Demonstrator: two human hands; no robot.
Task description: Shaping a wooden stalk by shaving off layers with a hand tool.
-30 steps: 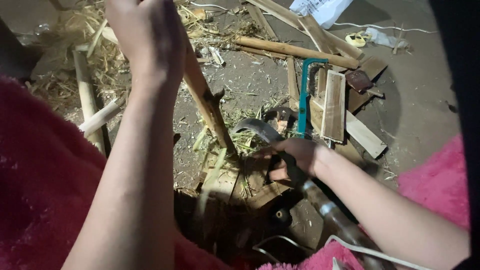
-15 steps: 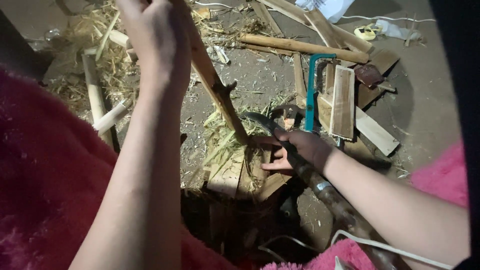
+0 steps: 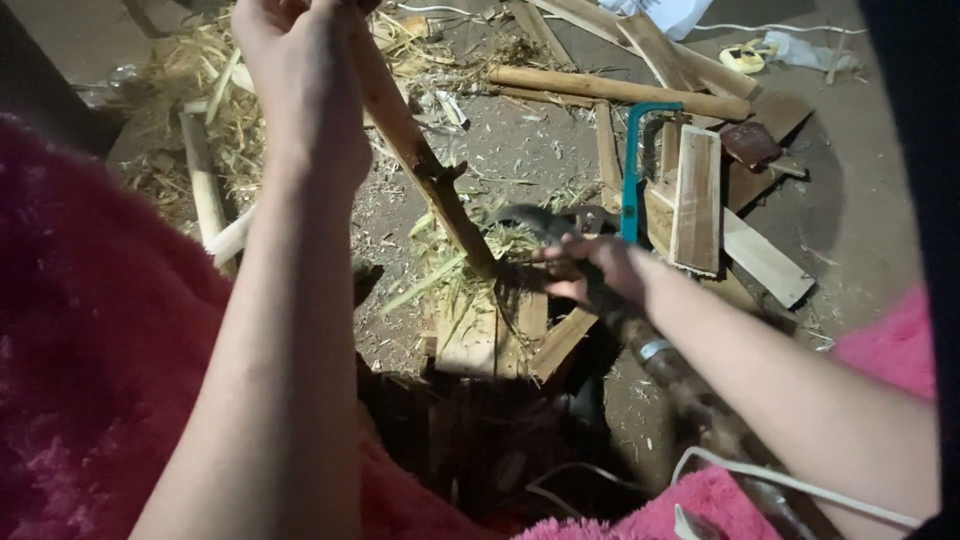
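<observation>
On dirt ground (image 3: 860, 215), wood planks (image 3: 697, 200), straw (image 3: 190, 80) lie scattered.

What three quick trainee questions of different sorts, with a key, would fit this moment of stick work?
1. True or false: the left hand grips the upper part of the stick.
2. What is the right hand nearest: A the stick's lower end, B the yellow tape roll?
3. What colour is the saw frame?

Key: 1 true; 2 A; 3 teal.
</observation>
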